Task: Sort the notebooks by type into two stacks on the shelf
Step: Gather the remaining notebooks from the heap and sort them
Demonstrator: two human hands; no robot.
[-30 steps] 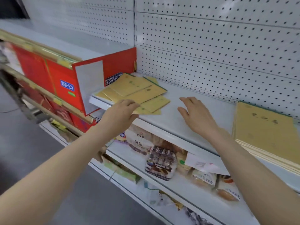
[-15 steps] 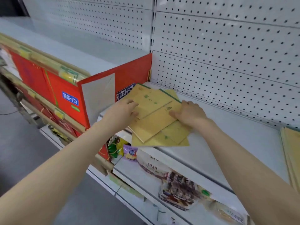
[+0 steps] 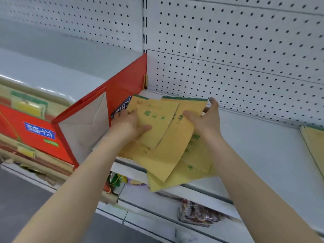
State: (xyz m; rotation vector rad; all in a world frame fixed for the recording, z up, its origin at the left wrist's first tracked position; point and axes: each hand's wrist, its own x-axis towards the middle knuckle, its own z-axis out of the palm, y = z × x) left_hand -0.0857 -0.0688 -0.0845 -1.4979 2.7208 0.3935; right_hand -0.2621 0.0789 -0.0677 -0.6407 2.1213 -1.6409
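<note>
— Where are the notebooks [image 3: 164,151] at this moment?

— They lie in a loose, fanned pile on the white shelf [image 3: 259,155], near its left end. All of them have yellow-brown covers with green characters, and some have a green strip on the far edge. The lowest ones stick out over the front edge of the shelf.

— And the hands?

— The left hand [image 3: 128,124] has its grip closed on the small notebook [image 3: 156,123] on top of the pile: the thumb lies on the cover and the other fingers are at its left edge. The right hand [image 3: 206,122] holds the right side of the pile. Its thumb presses on a larger cover, and its fingers are spread along the far edge, one fingertip raised above the pile. How far they go under the notebooks, I cannot tell.

— What is around the pile?

— Just to the left stands a red cardboard box [image 3: 121,88], with a grey flap [image 3: 87,130] open toward the front. Behind the shelf is a white pegboard wall [image 3: 236,58]. At the far right of the same shelf is the edge of another yellow stack [image 3: 314,146], well apart from the pile. On the shelf below I see snack packets [image 3: 198,216], a little blurred.
</note>
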